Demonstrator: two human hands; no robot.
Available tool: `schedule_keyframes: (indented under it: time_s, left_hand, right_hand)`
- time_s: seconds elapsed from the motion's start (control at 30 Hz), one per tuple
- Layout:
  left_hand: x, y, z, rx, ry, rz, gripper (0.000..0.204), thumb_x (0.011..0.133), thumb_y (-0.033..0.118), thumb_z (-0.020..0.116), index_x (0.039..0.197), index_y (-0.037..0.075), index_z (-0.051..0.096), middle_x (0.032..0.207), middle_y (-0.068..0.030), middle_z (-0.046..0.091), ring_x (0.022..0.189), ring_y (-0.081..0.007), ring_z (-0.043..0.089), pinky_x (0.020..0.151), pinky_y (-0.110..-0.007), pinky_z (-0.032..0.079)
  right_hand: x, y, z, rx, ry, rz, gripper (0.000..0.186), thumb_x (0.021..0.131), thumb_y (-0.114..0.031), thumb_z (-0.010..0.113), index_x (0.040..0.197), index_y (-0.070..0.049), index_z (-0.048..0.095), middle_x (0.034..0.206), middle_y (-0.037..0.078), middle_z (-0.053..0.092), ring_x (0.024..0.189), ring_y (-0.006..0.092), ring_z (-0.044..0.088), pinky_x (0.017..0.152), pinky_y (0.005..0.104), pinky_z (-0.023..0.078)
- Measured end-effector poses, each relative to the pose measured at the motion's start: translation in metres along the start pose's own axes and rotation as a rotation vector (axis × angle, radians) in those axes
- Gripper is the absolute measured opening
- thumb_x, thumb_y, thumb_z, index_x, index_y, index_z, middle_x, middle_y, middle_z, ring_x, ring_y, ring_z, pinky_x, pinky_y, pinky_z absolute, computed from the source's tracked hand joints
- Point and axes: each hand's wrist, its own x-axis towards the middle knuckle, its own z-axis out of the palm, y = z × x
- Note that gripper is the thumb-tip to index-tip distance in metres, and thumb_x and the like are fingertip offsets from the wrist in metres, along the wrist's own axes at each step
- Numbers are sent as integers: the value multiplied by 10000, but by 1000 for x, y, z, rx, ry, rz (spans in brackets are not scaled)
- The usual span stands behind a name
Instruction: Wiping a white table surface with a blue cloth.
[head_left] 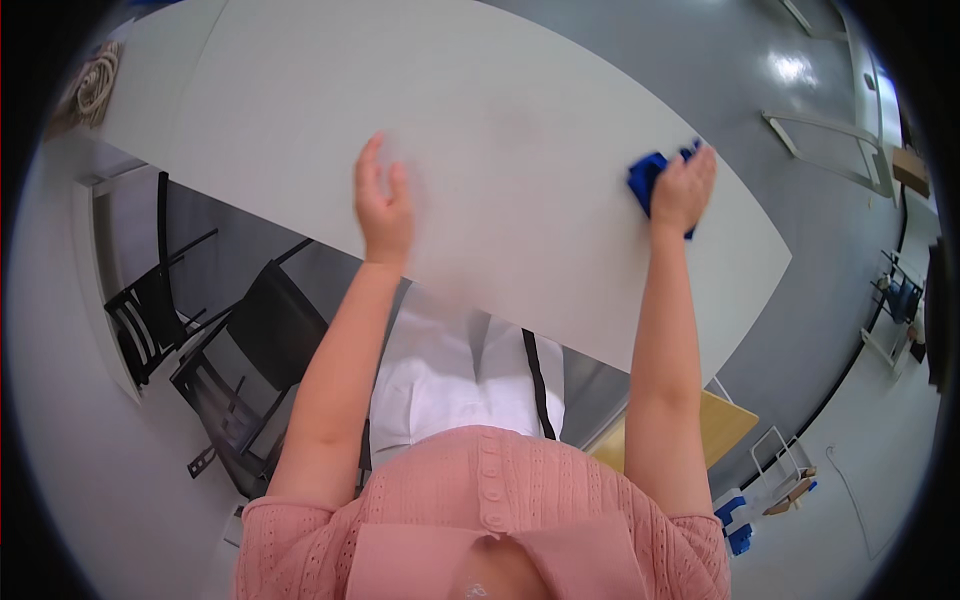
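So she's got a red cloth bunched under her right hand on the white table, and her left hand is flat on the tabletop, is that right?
Not quite: the head view shows the cloth is blue, not red. It is bunched under the right hand on the white table, with the left hand flat on the tabletop.

We see a bright blue cloth bunched up under our right hand, pressed against the white counter close to its right-hand edge. It is crumpled, not spread flat: one lump sticks out to the left of the hand, a small corner peeks past the fingers at the top, and a sliver shows below the wrist. Most of the cloth is hidden by the hand gripping it.
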Motion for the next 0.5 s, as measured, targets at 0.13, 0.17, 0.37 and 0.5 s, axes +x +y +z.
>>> schedule_keyframes:
  time_s: [0.13, 0.17, 0.37, 0.5]
  left_hand:
    - [-31, -60, -109, 139, 173, -127, 414, 971, 108, 524, 1368, 8, 464, 1363, -142, 521, 1259, -239, 509, 1030, -354, 410]
    - [-41, -66, -123, 134, 212, -153, 410, 976, 102, 518, 1371, 8, 460, 1360, -144, 521, 1250, -243, 516, 1026, -352, 415]
    - [-93, -96, -169, 116, 198, -392, 408, 984, 101, 509, 1374, -2, 452, 1384, -155, 496, 1240, -245, 526, 1023, -349, 431]
    - [-96, -122, -167, -27, 216, -630, 451, 988, 203, 536, 1379, -1, 443, 1325, -126, 518, 1194, -225, 541, 1009, -352, 433]
  right_hand:
    - [-46, -177, 2, 290, -127, -452, 445, 880, -95, 420, 1291, 22, 544, 1339, 184, 561, 1284, 297, 497, 1101, 401, 356]
    - [-76, -211, -6, 362, -202, -583, 456, 868, -93, 430, 1297, 9, 544, 1351, 159, 559, 1288, 276, 497, 1097, 399, 357]
    - [-192, -253, -63, 662, -427, -856, 435, 859, -97, 494, 1279, -29, 584, 1392, 73, 539, 1313, 206, 481, 1106, 360, 365]
    - [-184, -154, -83, 464, -424, -775, 498, 781, -23, 542, 1278, -30, 581, 1400, 75, 527, 1294, 245, 494, 1090, 366, 384]
